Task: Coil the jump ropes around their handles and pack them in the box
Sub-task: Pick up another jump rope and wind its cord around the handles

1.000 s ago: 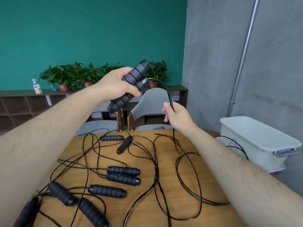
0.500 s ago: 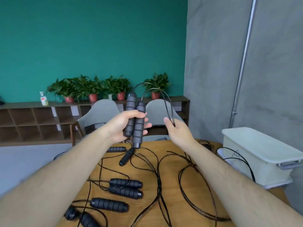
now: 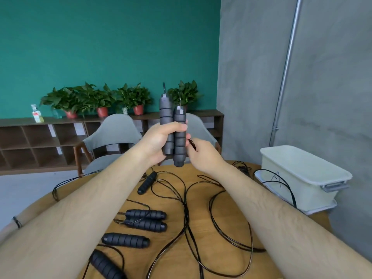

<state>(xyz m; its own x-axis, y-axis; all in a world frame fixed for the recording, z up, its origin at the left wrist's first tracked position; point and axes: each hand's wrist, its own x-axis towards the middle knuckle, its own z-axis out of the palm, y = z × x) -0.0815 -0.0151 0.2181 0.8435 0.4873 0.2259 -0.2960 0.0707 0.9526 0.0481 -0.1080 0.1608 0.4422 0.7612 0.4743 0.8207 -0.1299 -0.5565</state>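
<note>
My left hand (image 3: 159,140) grips two black ribbed jump-rope handles (image 3: 173,125) side by side, upright, above the far edge of the wooden table (image 3: 221,256). Just right of them my right hand (image 3: 203,154) pinches the thin black rope (image 3: 192,143) close to the handles. Several more black handles (image 3: 145,214) lie on the table among tangled black ropes (image 3: 186,214). The white plastic box (image 3: 302,179) stands at the table's right edge, with its top facing up and a rope looped against its left side.
Two grey chairs (image 3: 112,133) stand behind the table. A low brown shelf (image 3: 40,141) with potted plants (image 3: 100,97) and a small bottle (image 3: 36,113) runs along the teal wall. A metal pipe (image 3: 285,63) climbs the grey wall on the right.
My left hand turned the two handles fully upright and held them higher. My right hand moved in from the right, right up beside the handles, still pinching the rope.
</note>
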